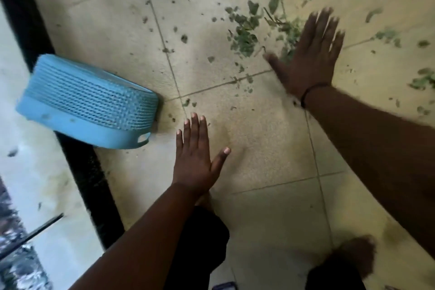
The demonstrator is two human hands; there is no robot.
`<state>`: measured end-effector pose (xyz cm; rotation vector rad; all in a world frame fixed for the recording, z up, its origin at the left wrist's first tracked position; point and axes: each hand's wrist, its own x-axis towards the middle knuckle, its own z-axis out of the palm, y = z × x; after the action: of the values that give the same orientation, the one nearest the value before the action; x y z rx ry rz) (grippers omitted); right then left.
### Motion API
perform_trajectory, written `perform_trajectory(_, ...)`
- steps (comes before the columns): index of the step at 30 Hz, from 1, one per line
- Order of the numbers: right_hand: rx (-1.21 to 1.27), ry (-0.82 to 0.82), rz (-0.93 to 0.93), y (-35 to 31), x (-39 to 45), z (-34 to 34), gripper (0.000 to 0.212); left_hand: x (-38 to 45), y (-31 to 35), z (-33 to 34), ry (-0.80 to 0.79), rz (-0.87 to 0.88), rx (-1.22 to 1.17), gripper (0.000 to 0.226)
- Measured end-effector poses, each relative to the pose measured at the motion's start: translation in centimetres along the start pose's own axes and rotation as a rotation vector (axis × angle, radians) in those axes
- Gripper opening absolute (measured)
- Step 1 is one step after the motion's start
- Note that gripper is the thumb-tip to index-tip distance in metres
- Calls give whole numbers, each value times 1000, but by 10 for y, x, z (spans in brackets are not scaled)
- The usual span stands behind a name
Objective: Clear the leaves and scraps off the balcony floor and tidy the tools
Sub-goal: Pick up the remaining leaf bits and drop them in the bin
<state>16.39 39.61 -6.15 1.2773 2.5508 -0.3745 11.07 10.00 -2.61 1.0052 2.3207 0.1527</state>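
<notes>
Torn green leaves (244,37) are scattered over the beige tiled floor (259,139), heaped thickest mid-frame, seemingly with thin twigs (274,19) mixed in.

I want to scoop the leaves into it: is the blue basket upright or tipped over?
Tipped. The blue basket lies upside down or on its side: its woven wall and rim band with handle slot face the camera, opening unseen.

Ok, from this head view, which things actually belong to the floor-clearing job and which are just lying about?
Belongs to the job:
- leaf pile by the right hand
- scattered scraps across the tiled floor
- blue basket, upturned, apart from the left hand

Just lying about:
- black threshold strip
- thin dark rod beyond that strip
- wrist band
</notes>
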Motion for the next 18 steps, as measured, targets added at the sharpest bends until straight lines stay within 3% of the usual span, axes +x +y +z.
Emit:
perform_trajectory(4, -141, -327, -266, -25, -102, -23, 98, -29, -4, -63, 45, 44, 11, 80)
perform_trajectory(9, -272, -643, -463, -55, -187, -43, 73, -31, -47, -137, 247, 31, 144, 73)
perform_trajectory(12, -309, -638, -544, -87, -186, -30, 63, -7, -89, -156, 270, -82, 257, 82)
perform_trajectory(16, -407, -731, -745, -128, -159, 3, 67, 16, -114, -157, 114, -242, 333, 103)
perform_trajectory(18, -403, -692, -789, -148, -143, 15, 68, 26, -117, -153, 160, -280, 320, 111)
